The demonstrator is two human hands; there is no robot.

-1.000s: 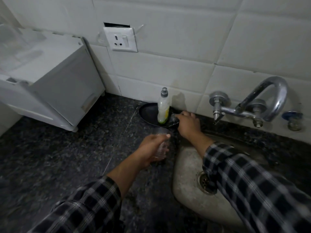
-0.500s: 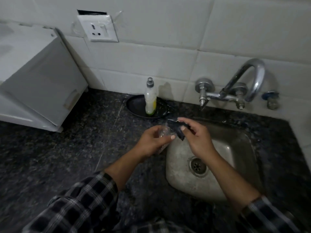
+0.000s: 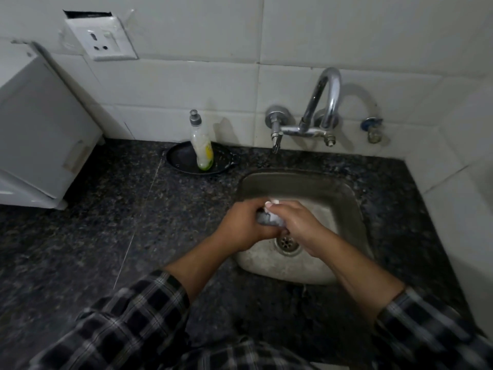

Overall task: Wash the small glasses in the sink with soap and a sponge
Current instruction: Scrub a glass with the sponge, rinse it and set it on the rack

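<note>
Over the steel sink (image 3: pixel 344 198), my left hand (image 3: pixel 244 227) grips a small clear glass (image 3: pixel 266 219), which shows only as a sliver between my two hands. My right hand (image 3: pixel 296 222) is closed on a dark sponge, pressed against the glass and almost wholly hidden by my fingers. A bit of white foam (image 3: pixel 274 202) sits at my right fingertips. The soap bottle (image 3: pixel 202 146) stands upright in a black dish (image 3: pixel 181 160) left of the sink.
A chrome tap (image 3: pixel 324 102) rises from the tiled wall behind the sink; no water runs from it. A white appliance (image 3: pixel 40 134) stands at the left on the dark granite counter (image 3: pixel 106 222). A wall socket (image 3: pixel 100 38) sits above it.
My right hand took the sponge from the black dish and brought it to the glass. Both hands moved right, from the counter edge to over the sink basin.
</note>
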